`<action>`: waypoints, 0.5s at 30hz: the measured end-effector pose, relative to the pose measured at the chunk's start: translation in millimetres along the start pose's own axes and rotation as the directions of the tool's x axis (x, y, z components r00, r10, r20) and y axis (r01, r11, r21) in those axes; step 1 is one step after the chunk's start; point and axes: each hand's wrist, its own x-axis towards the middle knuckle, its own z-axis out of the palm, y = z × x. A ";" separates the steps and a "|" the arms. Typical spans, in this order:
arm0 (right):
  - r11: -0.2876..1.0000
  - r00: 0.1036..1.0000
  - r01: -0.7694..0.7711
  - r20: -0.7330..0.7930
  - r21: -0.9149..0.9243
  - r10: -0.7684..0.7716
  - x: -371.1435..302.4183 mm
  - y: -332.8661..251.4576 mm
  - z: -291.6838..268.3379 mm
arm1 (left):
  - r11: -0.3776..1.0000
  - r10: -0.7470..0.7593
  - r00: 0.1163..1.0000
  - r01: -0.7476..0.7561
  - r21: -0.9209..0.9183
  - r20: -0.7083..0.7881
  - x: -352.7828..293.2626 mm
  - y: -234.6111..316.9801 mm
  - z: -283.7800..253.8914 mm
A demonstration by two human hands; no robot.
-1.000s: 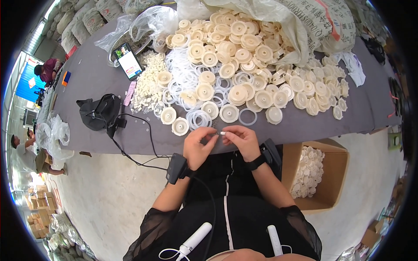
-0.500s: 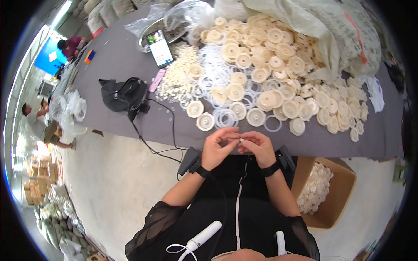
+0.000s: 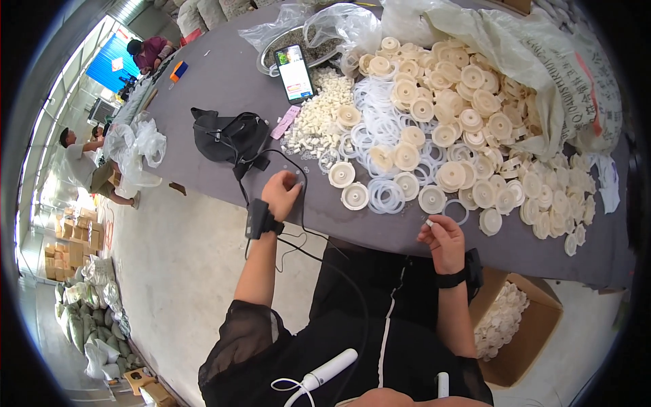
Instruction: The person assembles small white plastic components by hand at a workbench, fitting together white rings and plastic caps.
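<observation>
My left hand (image 3: 281, 195) is down at the table's front edge beside the black cable, its fingertips bent together against the grey cloth; whatever is between them is too small to make out. Over the front edge further right, my right hand (image 3: 445, 245) pinches a small white plastic piece (image 3: 429, 222) between thumb and fingers. Cream round plastic discs with a central hub (image 3: 354, 196) lie between and beyond the hands. Among them are translucent white rings (image 3: 386, 195). Left of the rings spreads a heap of small cream plastic pieces (image 3: 324, 108).
A black cap-like bag (image 3: 227, 136) with straps, a pink slip (image 3: 286, 122) and a phone (image 3: 293, 73) lie on the table. Behind stands a metal bowl (image 3: 268, 62) under clear plastic. A cardboard box (image 3: 536, 339) of white pieces is below, right. Two people are at far left.
My hands have come apart from their shared pinch. The left went left to the table by the cable; the right moved right, holding the small white piece. The view has shifted left.
</observation>
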 end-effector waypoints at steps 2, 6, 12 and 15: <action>1.000 1.000 -0.005 0.005 -0.022 0.005 0.6 -0.6 0.8 | 0.999 0.042 0.999 -0.043 -0.033 -0.028 16.1 5.5 6.9; 1.000 1.000 0.002 0.029 0.030 -0.003 -3.6 1.0 -6.2 | 0.983 0.158 0.969 -0.137 0.119 -0.190 36.2 13.2 5.2; 0.994 0.996 0.022 0.079 0.105 -0.030 -0.9 3.4 -9.5 | 0.967 -0.073 0.987 0.035 -0.252 -0.144 23.0 -8.7 28.9; 0.994 0.996 0.034 0.080 0.106 -0.042 -2.8 0.3 -9.5 | 0.791 -0.185 0.910 -0.087 -0.606 -0.372 5.3 18.7 29.9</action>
